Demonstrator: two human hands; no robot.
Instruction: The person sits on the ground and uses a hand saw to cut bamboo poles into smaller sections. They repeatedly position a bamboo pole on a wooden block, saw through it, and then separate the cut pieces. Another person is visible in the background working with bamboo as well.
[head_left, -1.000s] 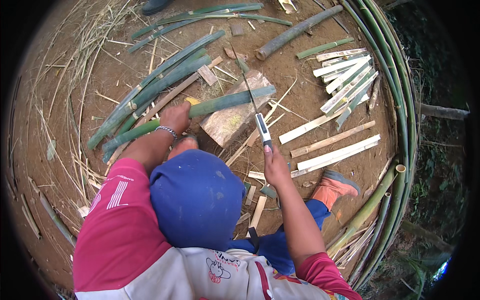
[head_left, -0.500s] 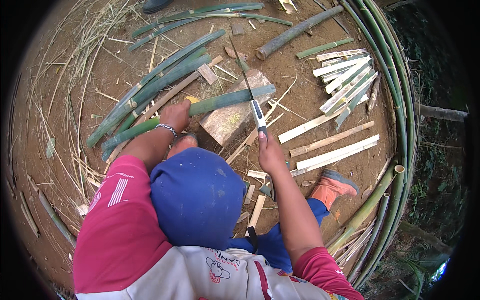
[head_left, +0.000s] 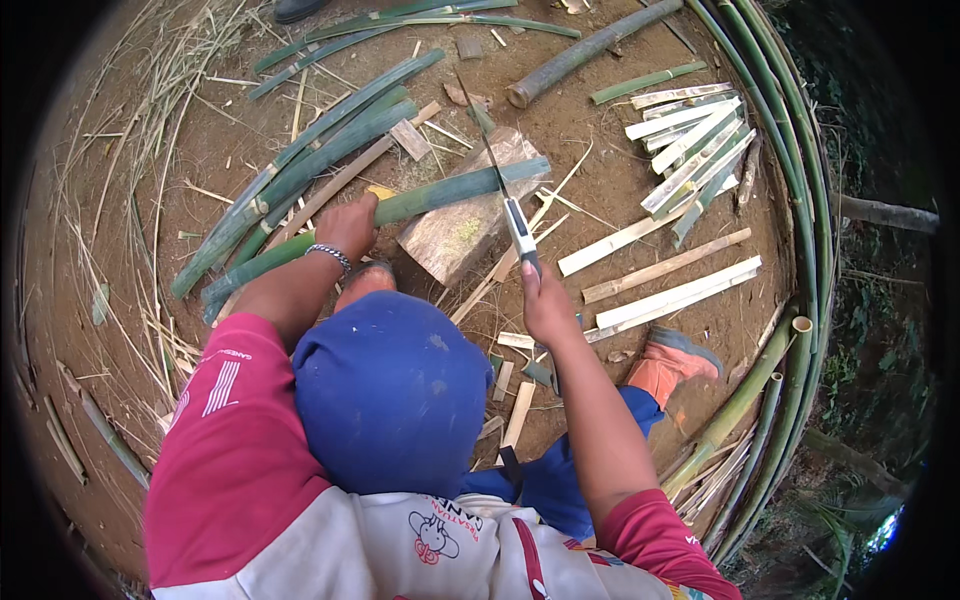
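My left hand [head_left: 348, 228], with a chain bracelet at its wrist, is closed over a green bamboo pole [head_left: 430, 199] and presses it down. The pole lies across a wooden block [head_left: 450, 245], its far end sticking out to the right past the block. In my right hand [head_left: 550, 308] is a handsaw [head_left: 519, 228], gripped by its white and dark handle. Its thin blade points away from me and crosses the bamboo near the right end. Whether the teeth have cut into the pole is too small to tell.
More green bamboo poles [head_left: 330, 155] lie to the left. Split pale bamboo strips [head_left: 690, 150] are piled at the right, near a thick grey-green pole [head_left: 590, 55]. Long bent bamboo stems [head_left: 800, 170] line the right edge. An orange boot [head_left: 672, 368] rests on the dirt.
The saw and my right hand have drawn slightly back toward me along the cut line. My left hand keeps its hold on the pole. The whole view has shifted a little.
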